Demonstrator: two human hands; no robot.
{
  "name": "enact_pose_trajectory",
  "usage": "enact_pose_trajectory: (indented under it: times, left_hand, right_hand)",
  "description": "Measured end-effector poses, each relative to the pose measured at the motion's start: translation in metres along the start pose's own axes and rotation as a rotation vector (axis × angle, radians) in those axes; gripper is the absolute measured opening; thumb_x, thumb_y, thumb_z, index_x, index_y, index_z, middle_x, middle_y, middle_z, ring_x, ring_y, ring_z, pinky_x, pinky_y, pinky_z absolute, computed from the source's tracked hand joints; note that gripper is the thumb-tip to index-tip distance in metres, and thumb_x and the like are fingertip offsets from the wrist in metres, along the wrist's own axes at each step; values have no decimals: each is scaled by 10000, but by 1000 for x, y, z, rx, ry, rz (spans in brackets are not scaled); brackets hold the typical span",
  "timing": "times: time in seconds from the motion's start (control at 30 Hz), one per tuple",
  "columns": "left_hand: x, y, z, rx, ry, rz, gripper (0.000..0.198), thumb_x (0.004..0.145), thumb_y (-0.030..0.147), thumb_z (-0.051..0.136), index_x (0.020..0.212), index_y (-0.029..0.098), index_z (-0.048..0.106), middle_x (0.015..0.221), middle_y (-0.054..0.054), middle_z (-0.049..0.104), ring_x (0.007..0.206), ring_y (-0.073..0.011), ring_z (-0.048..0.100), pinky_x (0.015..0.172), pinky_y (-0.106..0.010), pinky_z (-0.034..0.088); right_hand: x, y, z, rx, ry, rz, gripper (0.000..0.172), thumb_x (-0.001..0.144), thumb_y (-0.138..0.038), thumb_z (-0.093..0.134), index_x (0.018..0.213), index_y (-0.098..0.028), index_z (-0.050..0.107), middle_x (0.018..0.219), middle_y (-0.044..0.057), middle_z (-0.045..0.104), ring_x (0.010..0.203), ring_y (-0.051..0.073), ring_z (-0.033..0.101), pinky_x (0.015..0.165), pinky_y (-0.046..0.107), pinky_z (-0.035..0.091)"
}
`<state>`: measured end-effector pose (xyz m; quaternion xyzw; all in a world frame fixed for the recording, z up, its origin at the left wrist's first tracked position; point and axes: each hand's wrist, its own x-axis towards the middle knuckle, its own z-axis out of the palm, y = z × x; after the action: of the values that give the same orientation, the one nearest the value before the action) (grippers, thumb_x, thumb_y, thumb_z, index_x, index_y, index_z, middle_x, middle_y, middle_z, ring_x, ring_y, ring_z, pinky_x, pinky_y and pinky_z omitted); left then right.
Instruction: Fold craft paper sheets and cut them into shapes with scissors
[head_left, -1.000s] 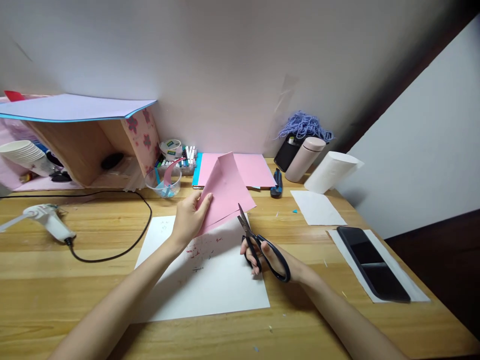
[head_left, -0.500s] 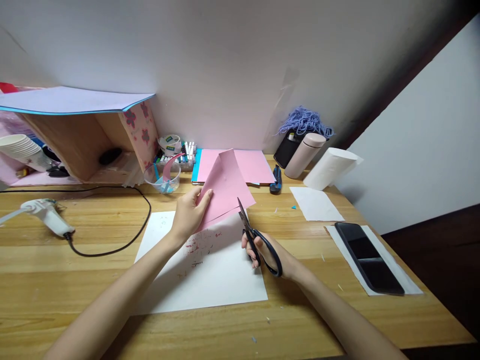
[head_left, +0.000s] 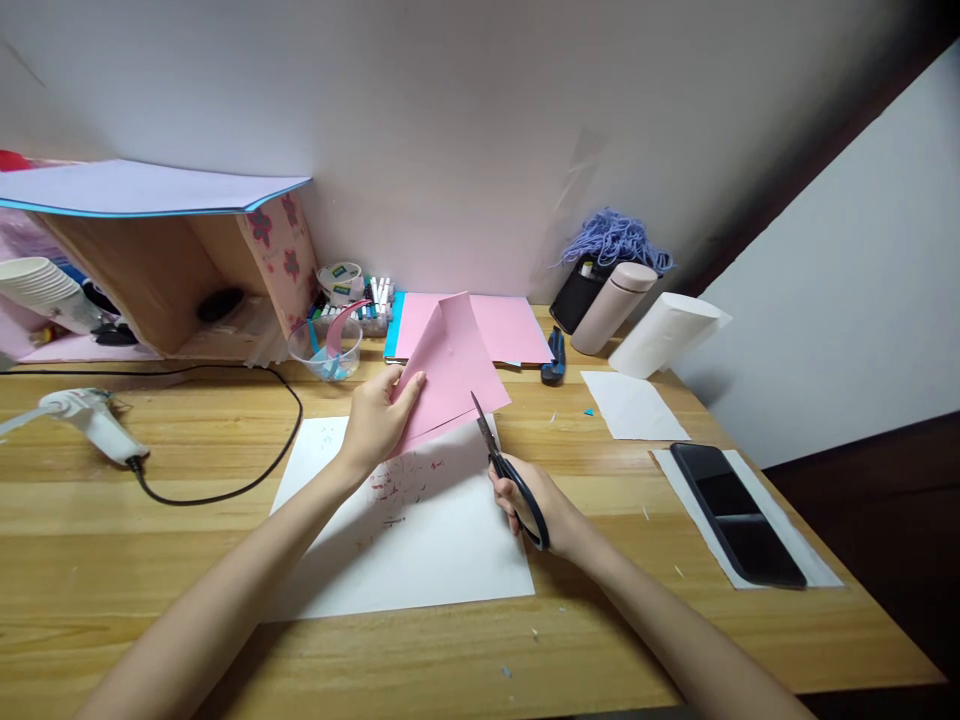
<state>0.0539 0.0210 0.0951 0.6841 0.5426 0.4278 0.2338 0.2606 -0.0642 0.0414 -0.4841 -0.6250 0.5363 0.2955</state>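
A pink sheet of paper (head_left: 451, 370) is pinched at its left edge by my left hand (head_left: 381, 418), thumb on top. The sheet is tilted up and has a cut running along its lower edge, with a narrow strip below it. My right hand (head_left: 534, 500) is closed round the handles of black scissors (head_left: 489, 440). The blades are at the sheet's lower right, one in front of the paper and pointing up and left. Beneath both hands lies a white sheet (head_left: 450, 560) with red and dark marks.
At left are a glue gun (head_left: 97, 425) with its black cord, an open cardboard box (head_left: 281, 260) and a plastic cup (head_left: 326, 355). Pink paper (head_left: 517, 325) and a blue cutter (head_left: 553, 358) lie behind. A flask (head_left: 615, 308), paper roll (head_left: 667, 335) and phone (head_left: 739, 515) stand or lie right.
The scissor handles have come closer together as my right hand closed and moved slightly right. The left hand still holds the pink paper in nearly the same place.
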Motion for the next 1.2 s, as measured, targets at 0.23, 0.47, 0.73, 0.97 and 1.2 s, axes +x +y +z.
enact_pose_trajectory:
  times: [0.23,0.47,0.73,0.97,1.2]
  left_hand:
    - [3,-6,0,-46,-46,-22,317,809,427,472,785,145,615,698,-1,586,630,-128,500,566,-209,363]
    - [5,-12,0,-82,-87,-37,333,816,432,464,820,138,619,730,-12,604,672,-136,529,589,-207,381]
    - [2,-8,4,-90,-151,-19,350,810,425,474,896,127,637,799,-35,640,743,-161,558,628,-215,407]
    - [3,-11,4,-129,-166,-38,357,809,429,483,910,125,639,826,-41,646,752,-160,561,622,-215,410]
    - [6,-17,5,-179,-187,-80,419,792,477,484,946,119,639,872,-60,650,776,-176,565,609,-223,413]
  right_hand:
    - [1,0,1,24,19,6,570,672,-768,366,709,-199,357,533,-75,337,361,60,379,337,183,323]
    - [3,2,7,142,-30,27,600,661,-787,364,750,-193,382,536,-71,350,387,58,364,365,182,368]
    - [2,2,11,247,-40,25,680,590,-849,309,750,-193,383,541,-66,357,397,61,379,390,200,404]
    - [1,4,11,193,16,7,588,680,-772,374,739,-188,390,533,-74,350,359,50,374,342,174,350]
    - [6,8,14,206,48,40,574,672,-761,412,730,-190,396,513,-79,367,327,50,376,307,170,314]
